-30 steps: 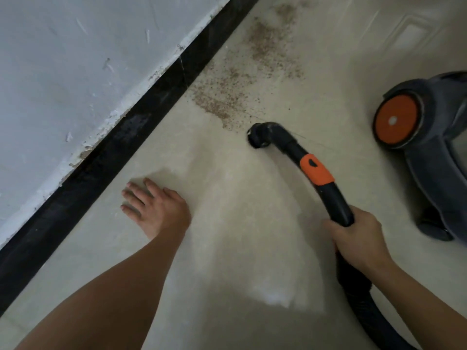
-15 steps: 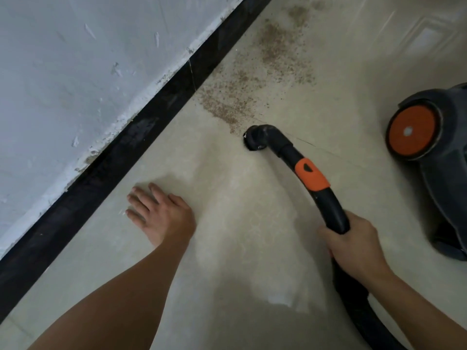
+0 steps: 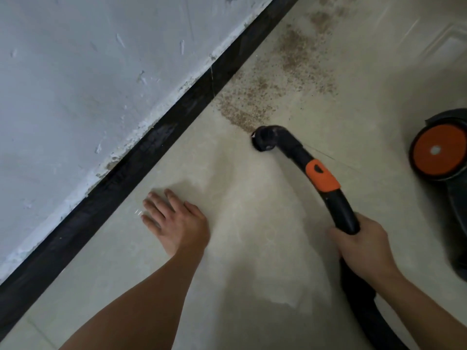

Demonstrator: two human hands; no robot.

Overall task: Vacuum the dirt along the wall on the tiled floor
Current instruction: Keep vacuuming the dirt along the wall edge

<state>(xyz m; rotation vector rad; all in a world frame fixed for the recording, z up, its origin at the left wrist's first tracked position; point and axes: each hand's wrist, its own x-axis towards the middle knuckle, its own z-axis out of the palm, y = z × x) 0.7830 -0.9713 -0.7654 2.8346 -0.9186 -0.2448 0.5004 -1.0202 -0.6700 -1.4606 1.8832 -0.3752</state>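
Right grip (image 3: 364, 248) clenched round black hose (image 3: 341, 211); nozzle (image 3: 264, 138) at near edge of dirt (image 3: 265, 97) beside skirting (image 3: 151, 147). Left grip (image 3: 177, 223) released, flat on tiled floor (image 3: 252, 223), near-left of nozzle.

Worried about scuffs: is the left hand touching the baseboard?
Apart. The head view shows a strip of floor between the left hand and the baseboard.

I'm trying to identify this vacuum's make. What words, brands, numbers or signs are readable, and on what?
None can be read.
The vacuum body and its orange wheel show no lettering in view; the orange collar on the wand bears only a dark slot, no text.
The wall and floor carry none.
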